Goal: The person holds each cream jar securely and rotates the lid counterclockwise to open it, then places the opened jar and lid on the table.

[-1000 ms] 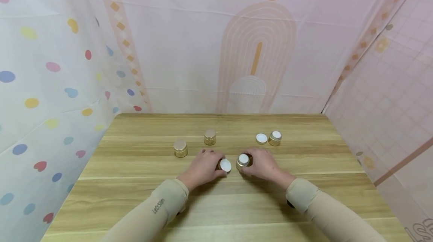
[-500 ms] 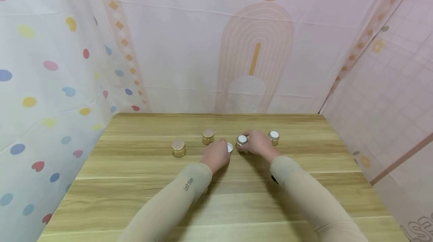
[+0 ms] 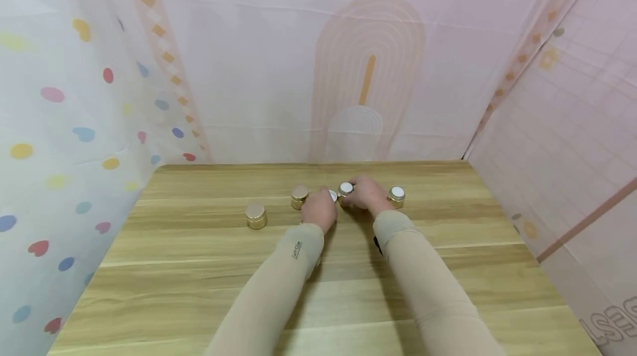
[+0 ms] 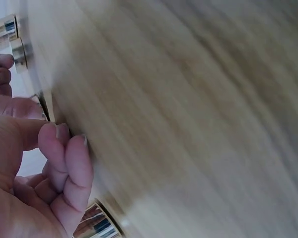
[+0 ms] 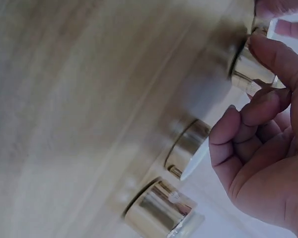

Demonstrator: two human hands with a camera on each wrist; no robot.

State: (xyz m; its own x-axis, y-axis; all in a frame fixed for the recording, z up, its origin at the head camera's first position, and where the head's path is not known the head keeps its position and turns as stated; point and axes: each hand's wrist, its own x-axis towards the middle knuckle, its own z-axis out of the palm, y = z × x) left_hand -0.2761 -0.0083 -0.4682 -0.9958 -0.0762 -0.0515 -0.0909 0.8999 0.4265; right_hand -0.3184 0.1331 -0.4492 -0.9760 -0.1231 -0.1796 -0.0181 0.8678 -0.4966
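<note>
At a wooden table [image 3: 174, 289], the left hand [image 3: 320, 211] pinches a lid [image 3: 333, 196]; just beside it, the right hand [image 3: 367, 194] grips a gold jar [image 3: 344, 192]. Both look light, stiff, slick; probably best held by lid rim and jar wall.

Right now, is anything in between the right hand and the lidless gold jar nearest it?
Nothing visible: the right hand grips that gold jar directly. The other lidless jar stands off to the right, not between them.
</note>
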